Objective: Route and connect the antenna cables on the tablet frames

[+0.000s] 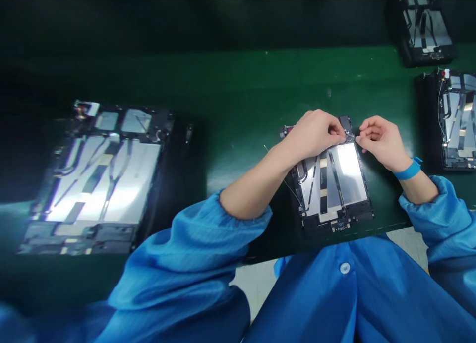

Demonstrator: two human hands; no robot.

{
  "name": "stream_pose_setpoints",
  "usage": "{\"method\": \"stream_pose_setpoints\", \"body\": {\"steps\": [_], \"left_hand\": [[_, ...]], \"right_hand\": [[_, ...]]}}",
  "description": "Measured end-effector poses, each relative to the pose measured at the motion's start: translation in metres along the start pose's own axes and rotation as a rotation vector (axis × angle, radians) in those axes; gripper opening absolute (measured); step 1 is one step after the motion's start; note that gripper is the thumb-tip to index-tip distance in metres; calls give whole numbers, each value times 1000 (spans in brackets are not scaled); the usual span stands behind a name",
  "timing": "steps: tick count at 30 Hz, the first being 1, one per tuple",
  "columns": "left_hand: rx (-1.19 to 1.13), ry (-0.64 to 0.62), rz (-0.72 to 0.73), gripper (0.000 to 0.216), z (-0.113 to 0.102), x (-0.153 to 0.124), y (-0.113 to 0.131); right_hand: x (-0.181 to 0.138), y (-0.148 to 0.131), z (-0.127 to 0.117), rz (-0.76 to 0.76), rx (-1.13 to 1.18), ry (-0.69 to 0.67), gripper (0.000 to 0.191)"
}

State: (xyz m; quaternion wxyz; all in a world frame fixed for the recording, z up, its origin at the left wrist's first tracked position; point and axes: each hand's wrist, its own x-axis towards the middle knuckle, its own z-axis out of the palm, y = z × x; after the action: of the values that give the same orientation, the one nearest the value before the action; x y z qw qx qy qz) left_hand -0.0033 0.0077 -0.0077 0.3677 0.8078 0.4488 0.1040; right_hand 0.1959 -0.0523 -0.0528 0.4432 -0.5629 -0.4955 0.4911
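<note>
The opened device (351, 167) is touched by the left hand (315, 129), fingers together. The right hand (386, 141) is held alongside, fingers slightly apart.

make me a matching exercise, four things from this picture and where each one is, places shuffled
1. bare left hand
2. round white button
3. bright blue wristband
4. blurred rectangular black-and-silver device

A. around the wrist of the bare right hand
B. at the picture's left, on the dark green table
C. fingertips at the sharper rectangular black-and-silver device
D. on the blue cloth coat

Pairs: 1-C, 2-D, 3-A, 4-B
</note>
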Motion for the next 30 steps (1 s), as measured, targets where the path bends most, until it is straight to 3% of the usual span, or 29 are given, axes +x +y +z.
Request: {"method": "stream_pose_setpoints", "body": {"steps": [11,17,23,30], "left_hand": [[134,-3,-41,19,6,2,6],[106,85,185,20,9,-2,8],[108,172,2,20,16,-3,2],[103,177,-48,22,19,-6,5]], "right_hand": [[1,-1,-6,-46,-28,58,29],[2,-8,6,-209,-22,70,28],[10,0,7,-136,-81,-25,27],[15,2,2,-75,-88,-87,25]]}}
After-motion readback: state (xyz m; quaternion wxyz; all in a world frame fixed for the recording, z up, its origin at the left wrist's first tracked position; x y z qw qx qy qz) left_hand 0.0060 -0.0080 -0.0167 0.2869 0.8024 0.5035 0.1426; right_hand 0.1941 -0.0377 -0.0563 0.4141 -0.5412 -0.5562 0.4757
